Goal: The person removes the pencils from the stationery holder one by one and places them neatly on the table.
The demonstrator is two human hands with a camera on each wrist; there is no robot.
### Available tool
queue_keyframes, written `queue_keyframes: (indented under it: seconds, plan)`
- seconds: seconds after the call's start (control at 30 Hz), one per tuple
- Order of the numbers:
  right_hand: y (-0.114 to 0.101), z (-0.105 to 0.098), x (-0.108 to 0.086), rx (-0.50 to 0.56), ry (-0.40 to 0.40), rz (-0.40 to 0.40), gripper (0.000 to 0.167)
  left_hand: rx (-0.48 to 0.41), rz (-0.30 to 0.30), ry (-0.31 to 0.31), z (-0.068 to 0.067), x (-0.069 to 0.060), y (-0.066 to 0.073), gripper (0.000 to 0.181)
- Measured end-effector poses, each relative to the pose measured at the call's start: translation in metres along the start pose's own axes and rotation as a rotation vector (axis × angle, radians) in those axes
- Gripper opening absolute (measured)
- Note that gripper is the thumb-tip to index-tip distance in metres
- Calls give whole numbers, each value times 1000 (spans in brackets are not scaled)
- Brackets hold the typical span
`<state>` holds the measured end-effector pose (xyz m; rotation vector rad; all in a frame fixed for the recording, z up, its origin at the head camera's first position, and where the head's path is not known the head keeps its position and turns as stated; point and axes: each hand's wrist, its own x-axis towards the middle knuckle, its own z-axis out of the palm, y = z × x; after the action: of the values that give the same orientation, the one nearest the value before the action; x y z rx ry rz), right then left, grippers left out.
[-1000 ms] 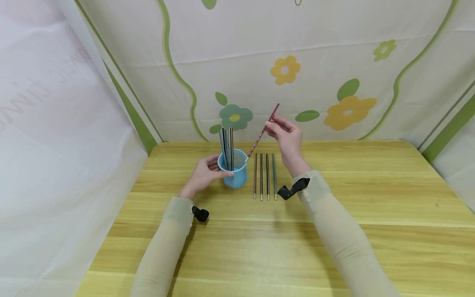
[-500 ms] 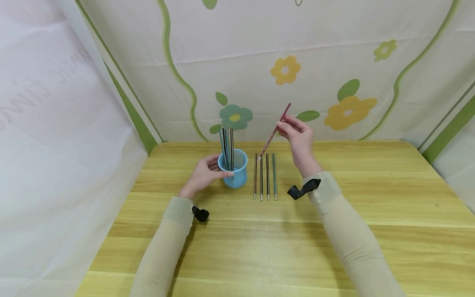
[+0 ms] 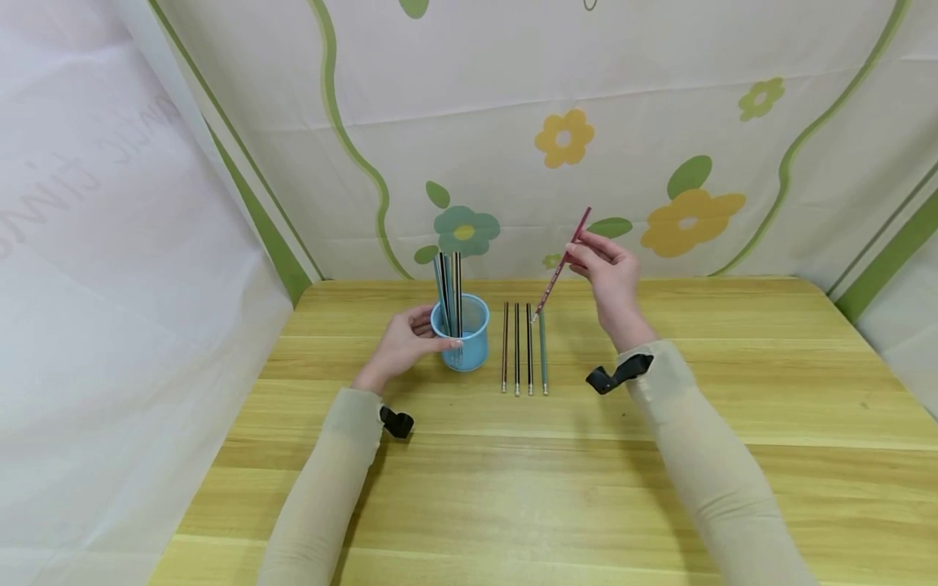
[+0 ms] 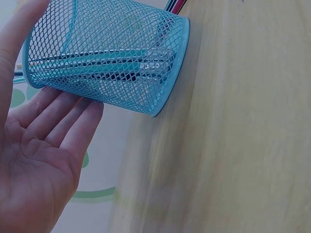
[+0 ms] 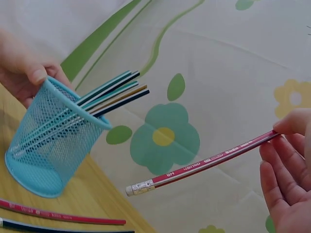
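My left hand point(image 3: 401, 342) grips a light blue mesh pencil cup point(image 3: 472, 352), its thumb at the rim and its fingers round the side. Several pencils point(image 5: 114, 94) in teal, black and gold tones lean together inside the cup, eraser ends down. To the right, my right hand point(image 3: 614, 278) pinches a red pencil point(image 3: 557, 278) near its upper end. That pencil slants, with its metal-banded eraser end point(image 5: 139, 188) pointing down and left. In the head view this lower end overlaps the tops of the right-hand pencils in a row on the table.
Beside the cup lies a row of pencils: a dark red one point(image 3: 504, 350), two black ones point(image 3: 517, 352) and a teal one point(image 3: 544, 352), erasers toward me. The wooden table point(image 3: 469, 488) ends at a flower-printed cloth point(image 3: 623, 65) behind.
My right hand has carried the red pencil rightward, from beside the cup's rim to over the right side of the row. The left hand and cup have stayed in place.
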<state>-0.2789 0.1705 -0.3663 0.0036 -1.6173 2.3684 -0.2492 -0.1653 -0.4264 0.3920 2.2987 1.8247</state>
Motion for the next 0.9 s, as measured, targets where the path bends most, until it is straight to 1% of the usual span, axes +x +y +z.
queue_keyframes:
  seconds: [0.17, 0.33, 0.57, 0.67, 0.83, 0.9]
  plan:
    - [4, -12, 2, -59, -28, 7, 35, 4, 14, 4, 0, -1, 0, 77]
    - [6, -20, 2, -103, -45, 8, 33, 11, 23, 8, 0, -1, 0, 77]
    - [7, -27, 0, -116, -42, 57, 30, 19, 24, 18, 0, -1, -2, 78]
    - [9, -30, 1, -126, -47, 77, 34, 21, 26, 16, 1, -1, -2, 78]
    - [14, -36, 0, -130, -68, 102, 44, 10, -3, -4, 4, -10, 23, 76]
    - [16, -38, -1, -136, -75, 112, 45, 6, -16, -11, 5, -14, 33, 75]
